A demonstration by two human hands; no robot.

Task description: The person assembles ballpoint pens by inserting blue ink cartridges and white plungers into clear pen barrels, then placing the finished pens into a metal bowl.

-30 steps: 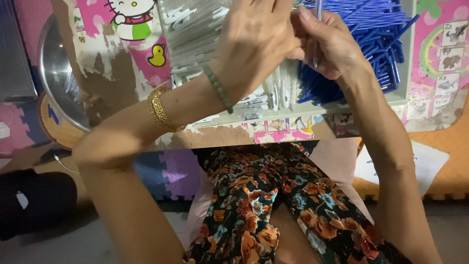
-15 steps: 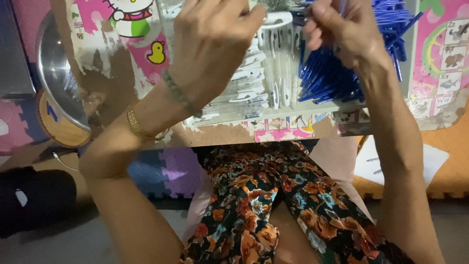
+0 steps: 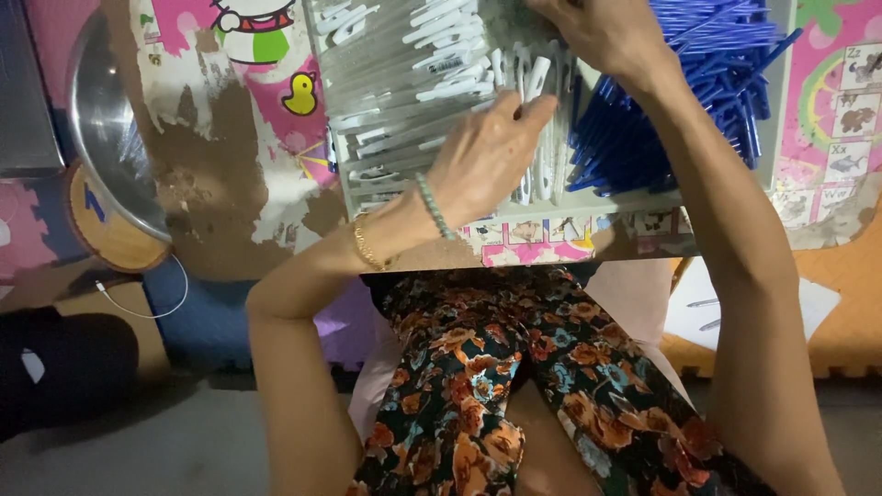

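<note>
- I see my left hand resting on the heap of clear pen barrels in the tray, fingertips pinching a white cap.
- My right hand sits farther off, just right of it, at the heap's far edge; its grip I cannot tell.
- Blue pen parts lie right of both hands.

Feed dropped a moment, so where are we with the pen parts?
Done: I can't tell; no finished pens show. In hand: the left hand rests on the clear tubes with white caps; the right hand reaches between the piles. Left: large piles of clear tubes and blue pen parts fill the tray.
</note>
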